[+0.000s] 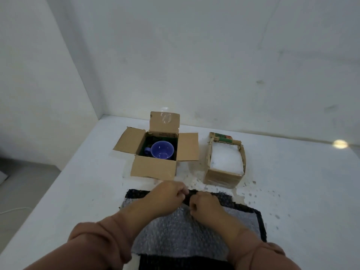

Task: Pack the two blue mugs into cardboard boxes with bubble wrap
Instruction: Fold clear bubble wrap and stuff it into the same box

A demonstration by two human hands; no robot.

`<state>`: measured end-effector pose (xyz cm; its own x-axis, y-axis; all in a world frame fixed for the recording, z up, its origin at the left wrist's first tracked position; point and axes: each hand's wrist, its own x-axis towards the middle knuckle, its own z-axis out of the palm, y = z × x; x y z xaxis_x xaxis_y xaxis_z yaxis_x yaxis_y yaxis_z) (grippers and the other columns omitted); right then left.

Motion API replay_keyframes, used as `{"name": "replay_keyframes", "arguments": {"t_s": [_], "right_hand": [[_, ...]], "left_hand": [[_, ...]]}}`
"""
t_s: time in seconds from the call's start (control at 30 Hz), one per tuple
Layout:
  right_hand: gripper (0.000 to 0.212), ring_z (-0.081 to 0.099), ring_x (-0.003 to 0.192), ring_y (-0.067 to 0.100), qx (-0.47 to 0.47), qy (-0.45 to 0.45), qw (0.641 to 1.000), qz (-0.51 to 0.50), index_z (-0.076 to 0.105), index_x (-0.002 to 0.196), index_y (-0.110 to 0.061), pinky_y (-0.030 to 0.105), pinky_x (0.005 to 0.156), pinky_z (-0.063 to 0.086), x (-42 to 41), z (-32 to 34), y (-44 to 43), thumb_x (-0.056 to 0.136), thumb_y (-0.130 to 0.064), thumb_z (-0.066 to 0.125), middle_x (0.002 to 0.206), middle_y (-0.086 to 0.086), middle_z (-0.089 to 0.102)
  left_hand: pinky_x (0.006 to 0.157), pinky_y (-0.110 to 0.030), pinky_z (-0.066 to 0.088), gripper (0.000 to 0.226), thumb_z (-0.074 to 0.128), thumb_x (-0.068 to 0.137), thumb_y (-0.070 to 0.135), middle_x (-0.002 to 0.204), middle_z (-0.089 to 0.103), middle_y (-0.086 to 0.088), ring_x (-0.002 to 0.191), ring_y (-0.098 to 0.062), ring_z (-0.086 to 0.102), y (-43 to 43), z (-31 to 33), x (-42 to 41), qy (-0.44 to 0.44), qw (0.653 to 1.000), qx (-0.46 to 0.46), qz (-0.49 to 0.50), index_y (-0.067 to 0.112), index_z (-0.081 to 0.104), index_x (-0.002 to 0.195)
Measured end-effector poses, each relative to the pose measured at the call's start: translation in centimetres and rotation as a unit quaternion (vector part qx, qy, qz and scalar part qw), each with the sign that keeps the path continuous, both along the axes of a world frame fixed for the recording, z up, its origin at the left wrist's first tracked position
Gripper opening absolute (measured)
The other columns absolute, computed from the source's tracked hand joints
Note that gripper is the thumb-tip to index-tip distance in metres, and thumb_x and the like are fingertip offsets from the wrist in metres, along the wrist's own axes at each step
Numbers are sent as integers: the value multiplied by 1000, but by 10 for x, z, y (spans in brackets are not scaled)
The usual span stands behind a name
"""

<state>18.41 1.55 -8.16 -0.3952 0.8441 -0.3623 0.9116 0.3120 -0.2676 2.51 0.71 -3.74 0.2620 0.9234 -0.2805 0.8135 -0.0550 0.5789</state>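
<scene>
A blue mug (162, 152) sits upright inside an open cardboard box (153, 168) on dark padding, its handle pointing left. To the right, a smaller cardboard box (222, 177) is filled to the top with white bubble wrap (226, 159); no second mug is visible. Close to me lies a grey bubble wrap sheet (175, 228) over a black sheet (260, 223). My left hand (167, 195) and my right hand (204, 203) are both closed, pinching the sheets' far edge side by side.
The white table (292, 191) has dark specks and a stain near the boxes. White walls stand behind and to the left. The table's left edge drops off to a grey floor with a white cable (13, 210).
</scene>
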Motion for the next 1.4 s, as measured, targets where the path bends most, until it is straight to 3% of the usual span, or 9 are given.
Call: {"name": "replay_keyframes", "arguments": {"t_s": [0.13, 0.3, 0.47, 0.63, 0.73, 0.9, 1.0, 1.13, 1.4], "right_hand": [[16, 57, 70, 12, -150, 203, 962, -102, 59, 65, -27, 28, 63, 47, 14, 36, 5, 72, -16, 67, 75, -4, 61], [16, 60, 70, 11, -174, 406, 889, -119, 65, 74, -23, 23, 66, 48, 26, 93, 9, 76, -8, 71, 73, 0, 67], [20, 55, 63, 12, -129, 541, 817, -153, 56, 89, -18, 23, 63, 48, 20, 124, 10, 82, -1, 65, 68, 3, 56], [43, 55, 92, 12, -50, 493, 855, -151, 52, 116, -30, 25, 85, 46, 26, 139, 8, 79, -20, 72, 104, -2, 55], [60, 63, 108, 17, -215, 484, 834, -152, 56, 123, -28, 32, 92, 50, 41, 144, 8, 68, -31, 77, 120, -2, 64], [36, 70, 95, 29, -268, 511, 789, -211, 72, 99, -9, 36, 79, 56, 47, 138, 7, 66, -19, 81, 103, 12, 73], [20, 72, 88, 24, -208, 577, 728, -306, 71, 98, -10, 32, 72, 57, 45, 133, 11, 78, -16, 72, 95, 9, 75], [12, 73, 80, 20, -136, 617, 681, -370, 68, 97, -14, 30, 63, 58, 41, 126, 17, 86, -16, 65, 87, 4, 76], [32, 69, 94, 25, -233, 539, 764, -269, 67, 105, -17, 45, 86, 54, 61, 117, 16, 82, 5, 62, 103, 6, 74]], "left_hand": [[74, -24, 43, 39, 61, 85, 41, 108, 56, 6, 93, -11, 55, -22, -8, -6, -15, 996, -65, 59, 23, 52, 118], [88, -25, 42, 87, 67, 68, 65, 133, 47, 6, 113, -9, 49, -28, 20, -2, -125, 987, -68, 79, 26, 35, 138], [84, -31, 53, 44, 71, 72, 47, 105, 68, 9, 92, -9, 65, -23, 64, 6, -215, 972, -84, 35, 32, 58, 111], [83, -34, 53, 31, 56, 82, 5, 103, 72, -7, 94, -24, 68, -8, 93, -1, -337, 923, -183, 35, 19, 69, 106], [81, -35, 51, 42, 49, 75, -6, 112, 65, -21, 99, -31, 63, 1, 102, -7, -420, 867, -264, 57, 2, 64, 114], [80, -36, 53, 39, 66, 75, 21, 111, 65, -19, 96, -27, 66, 13, 94, -11, -551, 776, -291, 96, 1, 66, 109], [68, -33, 56, 57, 45, 90, 54, 102, 71, -13, 88, -25, 70, 12, 73, -8, -626, 705, -298, 152, 6, 71, 105], [87, -40, 54, 43, 62, 86, 12, 121, 65, -18, 109, -33, 64, 1, 55, 5, -564, 760, -300, 122, 2, 53, 127], [80, -40, 57, 39, 49, 87, -13, 111, 70, -15, 100, -31, 68, 20, 55, 0, -568, 753, -272, 189, 8, 57, 119]]}}
